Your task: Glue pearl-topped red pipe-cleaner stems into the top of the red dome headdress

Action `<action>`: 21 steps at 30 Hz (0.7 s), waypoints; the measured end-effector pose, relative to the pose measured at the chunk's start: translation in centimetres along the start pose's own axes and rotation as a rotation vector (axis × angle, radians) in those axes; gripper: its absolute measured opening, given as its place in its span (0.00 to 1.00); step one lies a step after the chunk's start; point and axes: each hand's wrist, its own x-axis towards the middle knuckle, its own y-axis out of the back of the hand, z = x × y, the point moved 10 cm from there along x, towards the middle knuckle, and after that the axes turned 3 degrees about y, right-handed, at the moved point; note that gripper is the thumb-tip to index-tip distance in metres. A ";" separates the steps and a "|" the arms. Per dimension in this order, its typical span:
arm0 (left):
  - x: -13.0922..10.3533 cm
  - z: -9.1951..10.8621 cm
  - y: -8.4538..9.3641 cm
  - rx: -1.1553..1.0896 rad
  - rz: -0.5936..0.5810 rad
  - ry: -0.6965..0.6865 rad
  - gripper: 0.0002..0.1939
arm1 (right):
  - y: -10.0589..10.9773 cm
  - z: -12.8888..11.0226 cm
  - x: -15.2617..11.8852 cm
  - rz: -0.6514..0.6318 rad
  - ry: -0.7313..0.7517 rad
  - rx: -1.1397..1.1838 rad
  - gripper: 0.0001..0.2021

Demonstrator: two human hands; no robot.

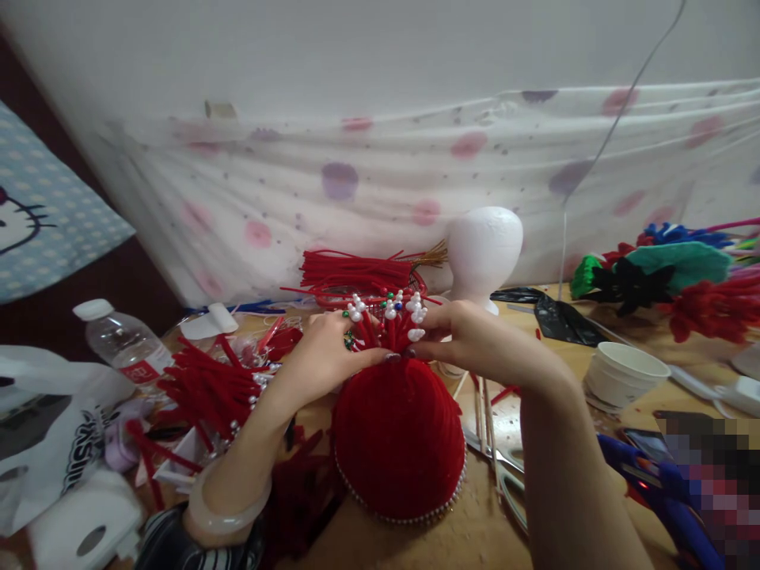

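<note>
Pinching the top of the red fuzzy dome with left hand and right hand, toward the near edge of the surface. Could bend the pearl-tipped stems or drop pearls by squeezing too hard.

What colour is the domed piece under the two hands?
The domed piece is deep red; it shows best in the head view.

Deep red hat edged with pearly white beads; white curtain with pink and purple spots; pale blue cloth with white dots.
</note>
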 end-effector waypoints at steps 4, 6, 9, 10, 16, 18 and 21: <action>-0.2 0.4 -0.3 0.003 -0.055 -0.026 0.12 | -0.2 0.3 0.2 -0.016 0.008 0.030 0.09; -0.4 0.4 -0.2 -0.015 -0.070 -0.006 0.11 | -0.4 0.5 0.2 -0.033 0.002 0.069 0.08; -0.6 -0.1 -0.3 -0.003 -0.106 0.049 0.09 | -0.5 0.4 0.3 -0.037 0.016 0.090 0.07; -0.7 -0.2 -0.5 -0.014 -0.135 0.059 0.09 | -0.4 0.1 0.3 -0.030 0.041 0.091 0.07; -0.8 -0.5 -1.9 -0.170 -0.249 0.114 0.06 | -0.9 0.1 0.3 -0.055 0.051 0.126 0.08; -0.7 -0.4 -1.8 -0.282 -0.213 0.131 0.08 | -0.9 0.2 0.3 -0.048 0.039 0.142 0.08; -0.7 -0.2 -1.9 -0.444 -0.176 0.149 0.19 | -0.6 -0.4 0.5 -0.012 0.088 0.140 0.08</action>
